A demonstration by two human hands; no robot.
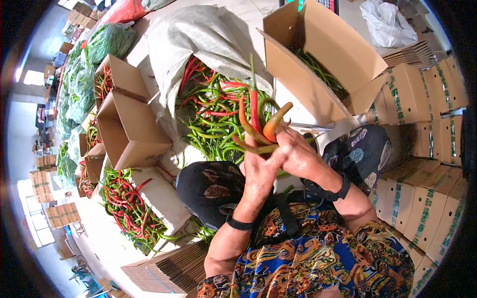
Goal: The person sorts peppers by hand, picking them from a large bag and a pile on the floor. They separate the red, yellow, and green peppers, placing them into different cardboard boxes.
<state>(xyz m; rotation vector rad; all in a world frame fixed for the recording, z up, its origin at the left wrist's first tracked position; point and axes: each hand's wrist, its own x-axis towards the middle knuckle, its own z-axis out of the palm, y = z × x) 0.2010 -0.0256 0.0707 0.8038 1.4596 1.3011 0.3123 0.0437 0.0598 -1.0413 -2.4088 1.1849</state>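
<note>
Several red, green and orange chili peppers (254, 111) stick up from between my two hands, which are close together in front of my lap. My left hand (261, 174) is closed around the lower part of the bunch. My right hand (298, 154) is closed on the same peppers from the right, its fingers partly hidden. Just beyond them a large white woven sack (174, 37) lies open, with red and green peppers (213, 119) spilling from its mouth.
An open cardboard box (318, 49) with some green peppers stands beyond my right hand. Open boxes (131, 129) and another pepper pile (131, 208) are at left. Stacked cartons (417, 208) line the right side. Flattened cardboard (169, 270) lies at lower left.
</note>
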